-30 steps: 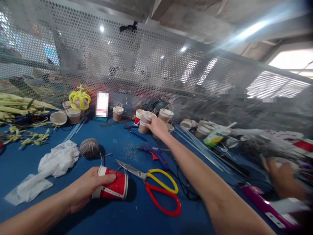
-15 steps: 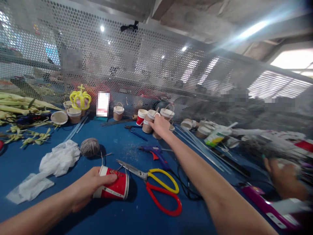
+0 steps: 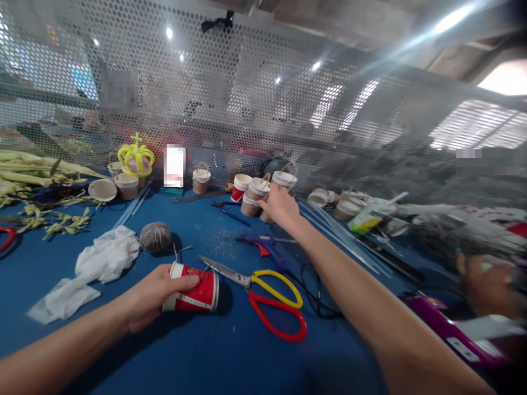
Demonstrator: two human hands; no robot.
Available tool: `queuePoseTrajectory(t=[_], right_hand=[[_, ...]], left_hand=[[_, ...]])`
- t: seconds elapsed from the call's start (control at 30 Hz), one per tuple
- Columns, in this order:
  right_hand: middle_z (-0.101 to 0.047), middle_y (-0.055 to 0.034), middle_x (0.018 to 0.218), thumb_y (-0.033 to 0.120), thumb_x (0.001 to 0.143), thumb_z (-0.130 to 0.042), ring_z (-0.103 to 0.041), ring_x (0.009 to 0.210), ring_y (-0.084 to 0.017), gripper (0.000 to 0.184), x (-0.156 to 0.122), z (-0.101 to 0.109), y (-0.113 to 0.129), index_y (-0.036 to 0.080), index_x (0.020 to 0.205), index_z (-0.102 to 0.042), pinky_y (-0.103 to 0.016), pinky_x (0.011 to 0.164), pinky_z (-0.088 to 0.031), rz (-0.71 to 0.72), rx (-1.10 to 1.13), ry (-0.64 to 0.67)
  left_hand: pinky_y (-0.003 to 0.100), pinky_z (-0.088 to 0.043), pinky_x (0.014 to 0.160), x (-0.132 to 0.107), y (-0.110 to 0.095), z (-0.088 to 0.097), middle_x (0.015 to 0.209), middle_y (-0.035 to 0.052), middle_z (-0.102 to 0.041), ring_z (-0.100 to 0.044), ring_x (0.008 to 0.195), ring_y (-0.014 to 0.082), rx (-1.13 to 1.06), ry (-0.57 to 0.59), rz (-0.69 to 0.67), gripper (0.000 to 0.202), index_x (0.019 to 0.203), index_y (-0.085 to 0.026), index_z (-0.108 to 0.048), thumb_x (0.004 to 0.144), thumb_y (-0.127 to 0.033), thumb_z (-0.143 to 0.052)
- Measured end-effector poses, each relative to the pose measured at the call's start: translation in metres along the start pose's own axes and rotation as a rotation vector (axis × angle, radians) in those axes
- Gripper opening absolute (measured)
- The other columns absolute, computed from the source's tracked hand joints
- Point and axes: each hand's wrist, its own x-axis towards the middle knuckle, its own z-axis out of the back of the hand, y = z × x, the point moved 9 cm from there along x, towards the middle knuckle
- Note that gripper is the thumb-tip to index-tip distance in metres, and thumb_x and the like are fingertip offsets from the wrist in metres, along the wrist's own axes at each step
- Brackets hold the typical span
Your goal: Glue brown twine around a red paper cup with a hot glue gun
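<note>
My left hand (image 3: 164, 288) is closed around a red and white paper cup (image 3: 197, 291) lying on its side, with the thumb across its printed wall. Grey yarn runs at the cup, and a ball of grey yarn (image 3: 155, 237) sits just behind it. Large scissors (image 3: 247, 281) with yellow and red handles lie to the cup's right, blades apart. My right hand (image 3: 282, 207) reaches to the back among brown-wrapped paper cups with handles, such as one wrapped cup (image 3: 250, 205). Its thumb points left at these cups; the other fingertips are hidden, so its grip is unclear.
A glue gun (image 3: 263, 245) and pliers (image 3: 230, 211) lie mid-table. White plastic film (image 3: 105, 255) is at left, near a yellow crown (image 3: 136, 159) and pale husks (image 3: 37, 170). Another person's hand (image 3: 488, 282) shows at right above a purple power strip (image 3: 453, 329).
The camera view has shifted slightly. My left hand keeps hold of the red cup, and my right hand stays among the wrapped cups. The other person's hand at the right has moved a little.
</note>
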Motion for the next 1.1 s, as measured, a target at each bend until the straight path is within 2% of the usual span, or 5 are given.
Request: queuePoseTrajectory(t=[0.13,0.23,0.37,0.6,1.1], right_hand=[[-0.062,-0.0122,0.093,0.03,0.082,-0.049,-0.059,0.091,-0.025,0.02,-0.044,0.026,0.012,0.013,0.088,-0.057,-0.031,0.076,-0.044,0.11,0.15,0.079],[-0.062,-0.0037,0.067,0.041,0.084,-0.041,-0.06,0.06,-0.015,0.029,-0.095,0.02,0.032,0.017,0.083,-0.057,-0.025,0.056,-0.046,0.199,0.479,0.323],[-0.062,-0.0037,0.079,0.036,0.076,-0.055,-0.058,0.069,-0.014,0.023,-0.155,0.008,0.065,0.017,0.089,-0.057,-0.025,0.059,-0.047,0.284,0.933,0.545],[-0.061,-0.0022,0.083,0.025,0.078,-0.051,-0.056,0.073,-0.013,0.01,-0.178,0.011,0.078,0.018,0.085,-0.055,-0.027,0.067,-0.045,0.32,1.096,0.453],[-0.061,-0.0012,0.071,0.022,0.077,-0.051,-0.054,0.063,-0.012,0.007,-0.179,0.016,0.07,0.018,0.073,-0.055,-0.024,0.056,-0.043,0.361,0.937,0.133]], left_hand=[[0.022,-0.044,0.062,-0.002,-0.007,0.003,0.077,0.0098,-0.07,-0.06,0.063,0.0138,-0.027,-0.029,-0.029,0.033,0.086,-0.007,-0.068,0.064,-0.031,-0.071],[0.019,-0.042,0.057,-0.004,-0.014,0.005,0.074,0.0072,-0.07,-0.058,0.059,0.0113,-0.065,-0.066,-0.085,0.031,0.088,-0.008,-0.068,0.065,-0.028,-0.071],[0.018,-0.041,0.053,-0.007,-0.026,0.001,0.067,0.0061,-0.069,-0.057,0.055,0.0109,-0.147,-0.082,-0.173,0.025,0.081,-0.008,-0.068,0.063,-0.025,-0.071],[0.018,-0.045,0.049,-0.008,-0.025,-0.004,0.063,0.0058,-0.069,-0.06,0.051,0.0113,-0.276,-0.141,-0.059,0.011,0.077,-0.008,-0.066,0.075,-0.013,-0.056],[0.018,-0.051,0.043,-0.005,-0.008,-0.007,0.062,0.0092,-0.069,-0.063,0.046,0.0135,-0.354,-0.182,-0.008,0.014,0.078,-0.005,-0.063,0.078,-0.006,-0.049]])
